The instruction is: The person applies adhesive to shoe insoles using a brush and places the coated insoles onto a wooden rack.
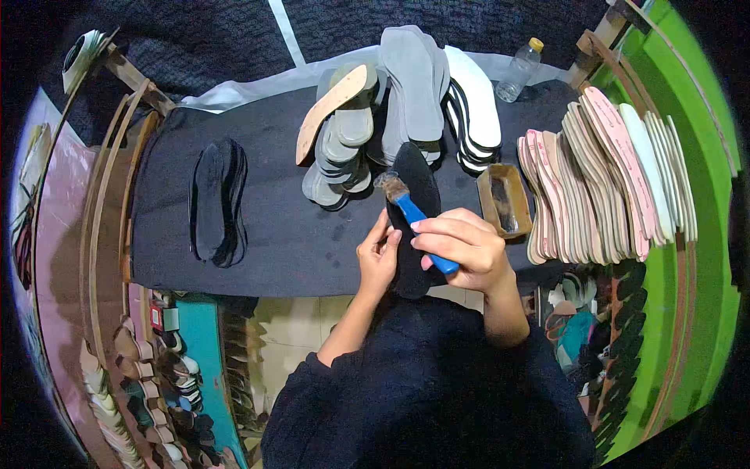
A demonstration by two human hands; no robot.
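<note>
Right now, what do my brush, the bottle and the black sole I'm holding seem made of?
Brush: blue handle, likely plastic by its smooth, even colour; bristle material unclear.
Bottle: probably clear plastic, by its see-through, shiny walls.
Sole: matte black, perhaps fabric or foam, showing no shine.

Bright green wall [715, 250], pale tiled floor [293, 336]

Brush [411, 211] with a bright blue handle and brownish bristles; solid black insole [422, 168]; black table cloth [289, 242]. Plain grey insoles [412, 86], row of soles [578, 187] in beige, pink and white, brown box [488, 205], clear bottle [516, 76] with yellow cap [536, 44], vivid green wall [698, 86].
</note>
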